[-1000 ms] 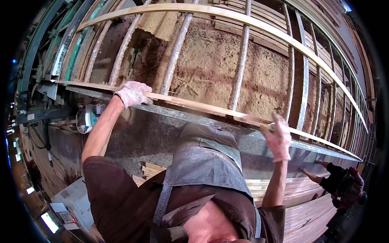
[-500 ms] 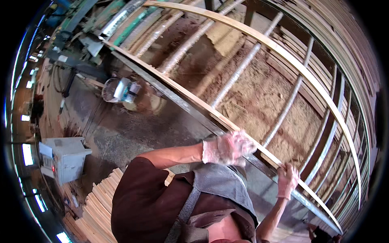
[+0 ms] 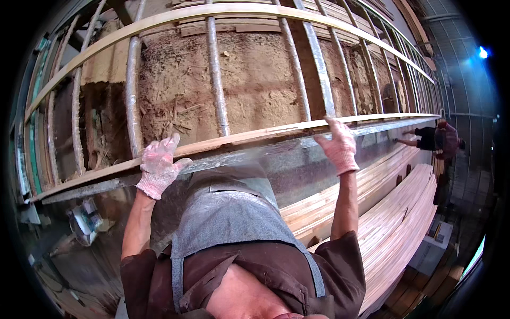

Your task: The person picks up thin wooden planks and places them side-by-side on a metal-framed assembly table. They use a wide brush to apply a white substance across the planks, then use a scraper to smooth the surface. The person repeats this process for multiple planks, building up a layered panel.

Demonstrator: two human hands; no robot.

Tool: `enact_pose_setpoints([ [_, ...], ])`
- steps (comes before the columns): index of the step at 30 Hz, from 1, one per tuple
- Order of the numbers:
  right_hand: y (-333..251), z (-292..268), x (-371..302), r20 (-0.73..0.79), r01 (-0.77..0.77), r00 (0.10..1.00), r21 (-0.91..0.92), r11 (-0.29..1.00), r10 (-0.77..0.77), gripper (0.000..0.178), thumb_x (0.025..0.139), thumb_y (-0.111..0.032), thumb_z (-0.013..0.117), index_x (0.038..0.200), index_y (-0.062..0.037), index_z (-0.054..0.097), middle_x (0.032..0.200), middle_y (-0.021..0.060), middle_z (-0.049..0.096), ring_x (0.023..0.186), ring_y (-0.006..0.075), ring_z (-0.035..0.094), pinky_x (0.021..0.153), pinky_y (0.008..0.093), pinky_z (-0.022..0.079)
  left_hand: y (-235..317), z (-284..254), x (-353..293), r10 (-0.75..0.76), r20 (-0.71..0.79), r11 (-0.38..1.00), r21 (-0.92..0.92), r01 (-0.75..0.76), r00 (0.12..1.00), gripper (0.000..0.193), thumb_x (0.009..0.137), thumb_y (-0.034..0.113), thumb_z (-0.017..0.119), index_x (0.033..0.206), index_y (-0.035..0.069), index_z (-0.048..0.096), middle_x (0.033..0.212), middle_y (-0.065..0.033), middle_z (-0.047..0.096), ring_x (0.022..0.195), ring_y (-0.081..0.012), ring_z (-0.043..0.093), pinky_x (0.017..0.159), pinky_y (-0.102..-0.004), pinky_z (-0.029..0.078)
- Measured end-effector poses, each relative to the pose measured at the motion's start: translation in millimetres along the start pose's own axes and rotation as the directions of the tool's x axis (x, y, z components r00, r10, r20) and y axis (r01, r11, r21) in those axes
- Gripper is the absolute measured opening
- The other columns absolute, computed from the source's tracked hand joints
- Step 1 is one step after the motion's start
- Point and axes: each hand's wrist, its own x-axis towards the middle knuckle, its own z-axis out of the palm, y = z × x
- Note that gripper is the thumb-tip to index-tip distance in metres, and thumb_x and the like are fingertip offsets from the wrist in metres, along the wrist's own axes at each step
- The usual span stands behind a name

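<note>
A long, thin wooden strip (image 3: 255, 133) lies along the near side of a frame of metal rollers (image 3: 217, 80), just above a metal rail (image 3: 218, 160). My left hand (image 3: 159, 166), in a pinkish-white work glove, rests at the strip's near edge with fingers and thumb spread. Farther right, my right hand (image 3: 340, 147), gloved alike, reaches its fingertips to the strip while its thumb points away to the left. Neither hand wraps round the wood. A second pale strip (image 3: 239, 8) crosses the rollers on the far side, apart from both hands.
Sawdust (image 3: 255, 80) covers the ground beneath the rollers. Stacked boards (image 3: 393, 228) lie behind me to the right, and more planks (image 3: 228, 25) beyond the rollers. A bucket-like container (image 3: 85, 223) stands low at the left. Another person (image 3: 443, 139) is at the far right.
My view has swung round to the right. My left hand has moved away from my right along the strip, and my right hand's grip on the strip has loosened.
</note>
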Motion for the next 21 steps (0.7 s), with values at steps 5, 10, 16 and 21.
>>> enact_pose_setpoints([
  [5, -52, 29, 16, -0.049, 0.275, 0.961, 0.058, 0.96, -0.272, 0.056, 0.078, -0.047, 0.074, 0.118, -0.0086, 0.066, 0.112, 0.014, 0.069, 0.112, 0.0324, 0.063, 0.098, 0.0479, 0.045, -4, 4, 3, 0.066, -0.049, 0.991, -0.112, -0.071, 0.997, 0.041, 0.075, 0.03, 0.082, 0.106, 0.007, 0.069, 0.087, -0.0124, 0.068, 0.082, -0.0337, 0.066, 0.074, -0.0465, 0.05],
  [10, -75, 28, 29, 0.342, 0.152, 0.927, 0.038, 0.988, -0.156, 0.047, 0.078, -0.055, 0.071, 0.089, -0.0097, 0.072, 0.096, 0.0108, 0.071, 0.099, 0.031, 0.067, 0.091, 0.0473, 0.047, -2, -5, -5, 0.105, -0.06, 0.988, -0.106, -0.111, 0.993, 0.038, 0.079, 0.033, 0.081, 0.103, 0.007, 0.068, 0.079, -0.0124, 0.065, 0.075, -0.0347, 0.065, 0.066, -0.0462, 0.05],
  [16, -66, 42, 6, 0.213, 0.208, 0.952, 0.08, 0.975, -0.221, 0.048, 0.076, -0.056, 0.073, 0.087, -0.0095, 0.072, 0.092, 0.0104, 0.071, 0.096, 0.0313, 0.067, 0.088, 0.0462, 0.047, 6, -2, -16, 0.068, -0.07, 0.993, -0.095, -0.075, 0.995, 0.038, 0.082, 0.033, 0.08, 0.107, 0.006, 0.069, 0.085, -0.0139, 0.067, 0.078, -0.037, 0.066, 0.069, -0.047, 0.051],
  [21, -44, 50, 4, 0.134, 0.285, 0.946, 0.093, 0.954, -0.296, 0.037, 0.075, -0.049, 0.073, 0.086, -0.0136, 0.07, 0.086, 0.0077, 0.069, 0.091, 0.0289, 0.067, 0.081, 0.0446, 0.051, 8, 11, -25, 0.075, -0.083, 0.991, -0.108, -0.084, 0.994, 0.039, 0.077, 0.023, 0.083, 0.11, 0.005, 0.07, 0.091, -0.0159, 0.069, 0.084, -0.0381, 0.067, 0.074, -0.0478, 0.052],
])
